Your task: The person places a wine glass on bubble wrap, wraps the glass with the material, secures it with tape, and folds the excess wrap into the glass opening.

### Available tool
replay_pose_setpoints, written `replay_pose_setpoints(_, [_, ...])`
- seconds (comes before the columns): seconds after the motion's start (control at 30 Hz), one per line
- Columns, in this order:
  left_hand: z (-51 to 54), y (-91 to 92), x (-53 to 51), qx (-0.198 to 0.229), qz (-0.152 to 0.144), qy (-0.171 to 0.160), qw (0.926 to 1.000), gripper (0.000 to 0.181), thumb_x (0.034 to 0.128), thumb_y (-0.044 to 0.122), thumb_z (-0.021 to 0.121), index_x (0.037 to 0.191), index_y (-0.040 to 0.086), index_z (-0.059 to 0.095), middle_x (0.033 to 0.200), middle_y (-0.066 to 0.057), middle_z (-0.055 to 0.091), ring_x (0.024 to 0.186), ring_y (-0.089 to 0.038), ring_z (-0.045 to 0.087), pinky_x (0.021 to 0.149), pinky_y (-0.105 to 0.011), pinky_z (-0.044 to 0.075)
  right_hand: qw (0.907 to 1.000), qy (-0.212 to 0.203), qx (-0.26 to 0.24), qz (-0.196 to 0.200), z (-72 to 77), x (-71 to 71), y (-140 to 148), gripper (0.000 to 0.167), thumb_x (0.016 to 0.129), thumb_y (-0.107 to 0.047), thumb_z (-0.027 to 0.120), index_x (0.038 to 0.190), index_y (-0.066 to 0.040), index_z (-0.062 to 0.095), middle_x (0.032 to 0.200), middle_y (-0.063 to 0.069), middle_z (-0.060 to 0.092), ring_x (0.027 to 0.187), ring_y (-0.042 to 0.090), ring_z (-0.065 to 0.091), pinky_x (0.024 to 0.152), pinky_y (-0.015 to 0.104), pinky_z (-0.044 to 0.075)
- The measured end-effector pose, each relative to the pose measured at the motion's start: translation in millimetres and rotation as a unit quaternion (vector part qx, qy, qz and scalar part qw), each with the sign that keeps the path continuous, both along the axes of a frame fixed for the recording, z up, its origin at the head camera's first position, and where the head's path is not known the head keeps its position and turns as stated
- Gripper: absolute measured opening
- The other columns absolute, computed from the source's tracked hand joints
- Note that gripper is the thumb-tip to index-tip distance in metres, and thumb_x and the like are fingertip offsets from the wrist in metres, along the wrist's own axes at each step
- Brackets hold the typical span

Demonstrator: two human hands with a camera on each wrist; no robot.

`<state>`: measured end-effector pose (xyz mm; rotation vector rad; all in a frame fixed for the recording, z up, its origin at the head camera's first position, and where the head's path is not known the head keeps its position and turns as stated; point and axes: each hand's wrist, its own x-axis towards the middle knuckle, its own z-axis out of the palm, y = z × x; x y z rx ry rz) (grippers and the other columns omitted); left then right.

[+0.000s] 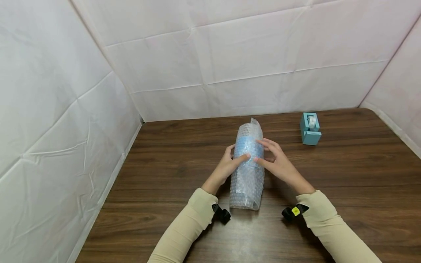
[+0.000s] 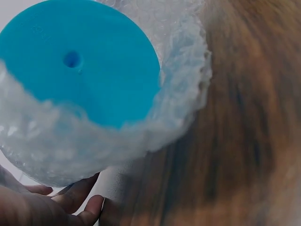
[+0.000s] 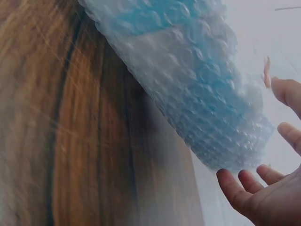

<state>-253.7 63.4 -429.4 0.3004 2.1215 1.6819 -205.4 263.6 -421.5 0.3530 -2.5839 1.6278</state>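
A bubble-wrapped cylinder (image 1: 247,177) lies lengthwise on the table, pointing away from me. Through the bubble wrap (image 3: 188,70) a blue body shows, and its near end is a flat blue disc (image 2: 94,52) with a small central hollow. My left hand (image 1: 227,164) holds the roll's left side, thumb across the top and fingers down its flank. On the other side my right hand (image 1: 276,160) has its fingers spread, with fingertips at the wrap's right side and upper surface. Some left fingers are hidden behind the roll.
A teal tape dispenser (image 1: 310,129) with a roll of clear tape stands at the back right of the dark wooden table (image 1: 164,175). White cloth walls (image 1: 243,73) rise behind the table and on both sides.
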Motion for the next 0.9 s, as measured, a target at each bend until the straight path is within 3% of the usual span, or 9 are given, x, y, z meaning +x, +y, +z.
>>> replay_pose_setpoints(0.37, [0.5,-0.7,1.8,-0.009,0.002,0.014,0.9999,0.084,0.0869,0.052,0.064,0.152,0.022,0.020,0.148,-0.017,0.034,0.126,-0.035,0.046,0.098,-0.053,0.043,0.9954,0.009,0.049,-0.082,6.0,-5.8,35.8,0.052,0.099,-0.038,0.052,0.141,-0.009,0.048,0.148,0.022,0.032,0.122,0.041,0.043,0.096,0.057,0.038])
replay_pose_setpoints(0.73, [1.8,-0.1,3.9,-0.014,0.000,0.020,0.9997,0.082,0.0877,0.052,0.062,0.152,0.024,0.021,0.146,-0.017,0.037,0.124,-0.033,0.048,0.097,-0.052,0.044,0.9819,-0.007,0.108,-0.155,9.3,-16.2,92.5,0.058,0.102,-0.044,0.039,0.143,-0.003,0.044,0.143,0.031,0.033,0.119,0.047,0.042,0.086,0.061,0.040])
replay_pose_setpoints(0.9, [2.8,2.3,6.9,-0.019,-0.007,0.017,0.9996,0.081,0.0878,0.052,0.062,0.152,0.023,0.022,0.143,-0.017,0.039,0.121,-0.031,0.050,0.095,-0.050,0.045,0.9735,0.005,0.118,-0.196,9.1,-21.2,113.8,0.055,0.103,-0.038,0.038,0.138,0.002,0.048,0.138,0.034,0.037,0.118,0.050,0.043,0.089,0.062,0.038])
